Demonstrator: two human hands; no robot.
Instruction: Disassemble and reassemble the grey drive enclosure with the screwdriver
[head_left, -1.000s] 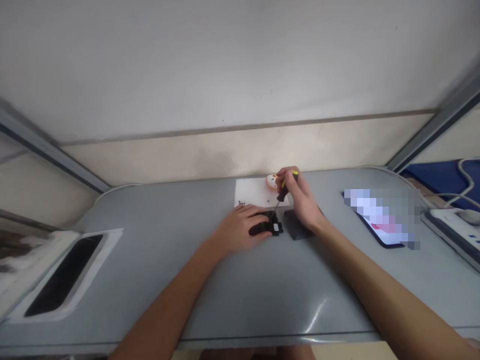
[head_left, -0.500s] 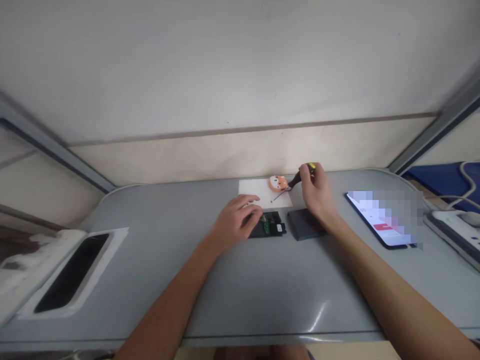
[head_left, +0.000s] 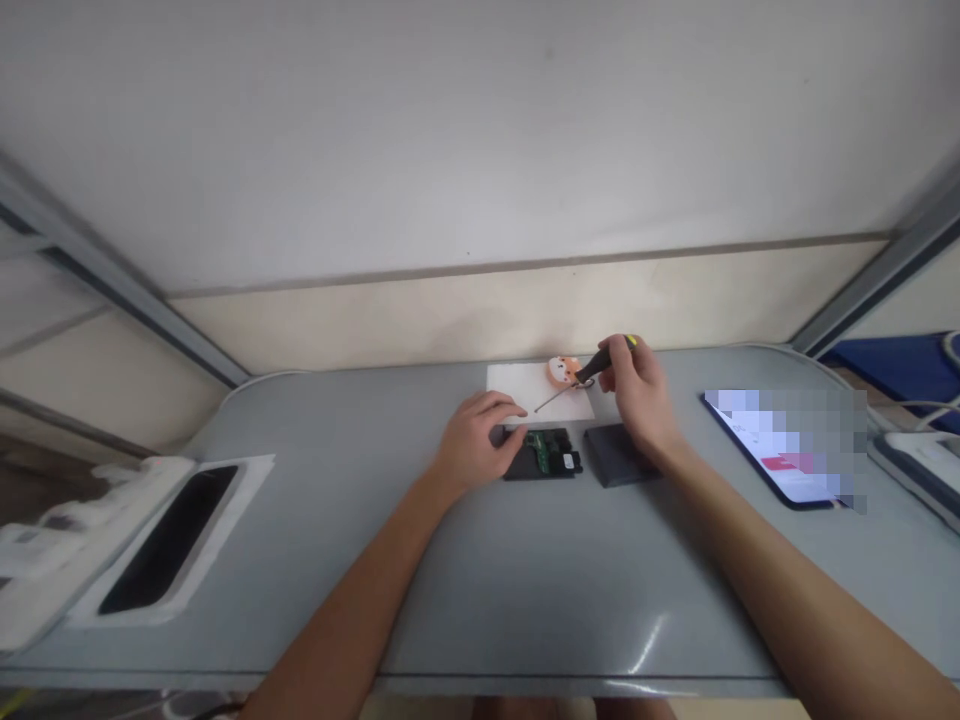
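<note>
My right hand (head_left: 637,395) is closed around the dark handle of a screwdriver (head_left: 598,363) with a yellow end. Its thin shaft slants down to the left, and the tip is over a white sheet of paper (head_left: 510,380); a tiny dark speck shows at the tip. My left hand (head_left: 482,440) curves round the left end of a flat black device (head_left: 544,470) with a green circuit board exposed, thumb on the near side and fingers at the far edge. Beside the device, partly under my right wrist, lies a dark flat case (head_left: 619,458).
An orange-and-white animal-faced object (head_left: 562,372) rests on the paper behind the screwdriver. To the right lies a lit phone (head_left: 780,450), with a power strip (head_left: 919,475) beyond it. A black phone-like slab (head_left: 172,540) and a white power strip (head_left: 97,550) are at the left.
The screwdriver tip has moved left and slightly nearer over the paper, toward my left fingers. My left hand stays at the device. The whole view has shifted slightly.
</note>
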